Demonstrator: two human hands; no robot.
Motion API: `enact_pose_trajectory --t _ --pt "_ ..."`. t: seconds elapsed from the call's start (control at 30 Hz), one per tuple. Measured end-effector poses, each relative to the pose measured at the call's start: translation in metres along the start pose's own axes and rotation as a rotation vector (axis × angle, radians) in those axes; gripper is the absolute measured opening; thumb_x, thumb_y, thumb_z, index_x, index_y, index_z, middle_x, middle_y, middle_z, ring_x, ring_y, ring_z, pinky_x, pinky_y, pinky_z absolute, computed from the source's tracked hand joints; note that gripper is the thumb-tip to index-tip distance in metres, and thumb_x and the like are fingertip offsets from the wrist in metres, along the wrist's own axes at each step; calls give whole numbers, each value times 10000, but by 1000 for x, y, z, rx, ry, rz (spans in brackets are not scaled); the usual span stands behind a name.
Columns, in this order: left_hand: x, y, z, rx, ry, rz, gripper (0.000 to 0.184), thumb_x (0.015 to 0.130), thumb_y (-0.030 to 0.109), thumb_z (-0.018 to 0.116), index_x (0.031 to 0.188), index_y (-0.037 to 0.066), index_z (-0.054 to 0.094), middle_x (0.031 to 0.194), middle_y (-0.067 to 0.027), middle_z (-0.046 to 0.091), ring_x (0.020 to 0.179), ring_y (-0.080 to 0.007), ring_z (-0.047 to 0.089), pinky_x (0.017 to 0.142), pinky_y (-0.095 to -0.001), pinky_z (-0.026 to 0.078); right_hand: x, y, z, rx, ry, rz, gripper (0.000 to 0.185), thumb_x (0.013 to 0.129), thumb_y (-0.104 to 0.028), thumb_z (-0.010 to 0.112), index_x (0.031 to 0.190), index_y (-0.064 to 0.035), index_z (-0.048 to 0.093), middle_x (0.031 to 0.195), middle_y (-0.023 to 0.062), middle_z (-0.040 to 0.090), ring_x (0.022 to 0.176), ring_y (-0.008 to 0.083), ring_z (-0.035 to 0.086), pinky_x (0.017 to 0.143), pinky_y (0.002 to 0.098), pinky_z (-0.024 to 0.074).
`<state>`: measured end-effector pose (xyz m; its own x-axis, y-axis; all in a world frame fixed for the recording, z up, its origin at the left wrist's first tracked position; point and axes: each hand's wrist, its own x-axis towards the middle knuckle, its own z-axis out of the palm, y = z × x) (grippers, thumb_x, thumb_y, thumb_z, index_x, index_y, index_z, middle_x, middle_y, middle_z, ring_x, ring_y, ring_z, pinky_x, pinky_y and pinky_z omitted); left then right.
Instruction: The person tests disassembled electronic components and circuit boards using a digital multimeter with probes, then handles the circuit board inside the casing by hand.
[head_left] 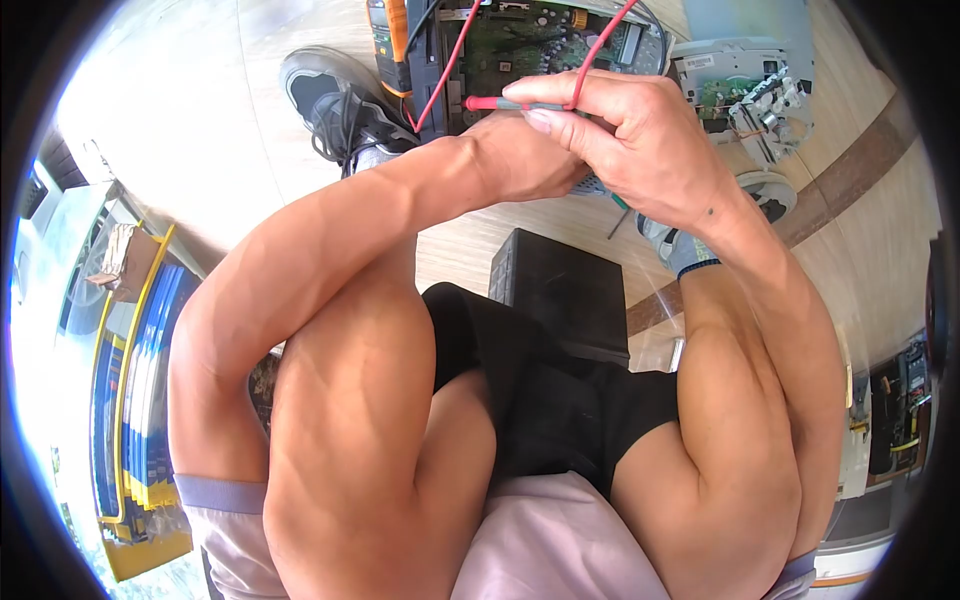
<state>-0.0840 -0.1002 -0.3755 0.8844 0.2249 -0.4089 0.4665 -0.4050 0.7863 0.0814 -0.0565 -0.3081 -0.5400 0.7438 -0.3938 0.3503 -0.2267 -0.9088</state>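
A red and grey test probe [490, 103] is pinched between the thumb and fingers of my right hand [645, 140], its front end pointing left. A red lead runs up from its rear end. My left hand [535, 158] lies below and partly behind the right one; its fingers are hidden, so what they hold or touch cannot be made out. Just beyond both hands is a green circuit board [510, 50] inside an opened device. Beside its left edge stands an orange and black multimeter [390, 48], with another stretch of red lead close by.
A white mechanism with exposed parts [740, 95] sits to the right of the device. A screwdriver [619, 214] lies on the floor beneath my right hand. Between my legs is a black box [560, 290]. Blue and yellow racks [145, 380] stand at far left.
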Motion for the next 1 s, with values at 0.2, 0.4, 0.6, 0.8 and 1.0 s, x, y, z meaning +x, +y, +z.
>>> enact_pose_trajectory --t 0.2,0.4,0.6,0.8,1.0 --pt "-2 2 -11 -20 -29 -22 193 922 147 603 1029 20 701 1004 -163 707 911 -323 698 743 -423 593 4 -3 0 -125 39 -75 227 967 -86 657 1173 -28 732 1057 171 757 936 272 746 824 329 577" --pt "-2 0 -3 -57 -22 -8 209 921 171 617 1046 31 710 1025 -157 712 934 -319 697 799 -425 584 3 -9 -1 -179 23 -83 223 950 -72 676 1160 -27 736 1021 180 753 911 280 745 791 335 579" --pt "1 -1 9 104 5 16 295 926 239 637 1142 48 701 1181 -161 678 1138 -306 634 980 -407 518 2 -6 2 -160 53 -120 223 948 -64 681 1162 -22 730 1010 174 748 866 290 737 777 341 579" --pt "0 0 -12 -177 57 -87 241 884 222 664 1029 35 713 1048 -192 718 1011 -320 697 864 -417 557 -4 -11 2 -57 171 -93 260 925 -11 711 1184 -18 725 946 127 748 812 177 713 724 287 555" --pt "-5 6 -29 -192 26 -180 178 865 208 659 850 49 738 791 -187 725 775 -391 719 728 -481 578 3 -14 -10 -165 327 -207 271 886 -34 749 1155 -64 738 972 142 756 833 234 745 719 320 588"
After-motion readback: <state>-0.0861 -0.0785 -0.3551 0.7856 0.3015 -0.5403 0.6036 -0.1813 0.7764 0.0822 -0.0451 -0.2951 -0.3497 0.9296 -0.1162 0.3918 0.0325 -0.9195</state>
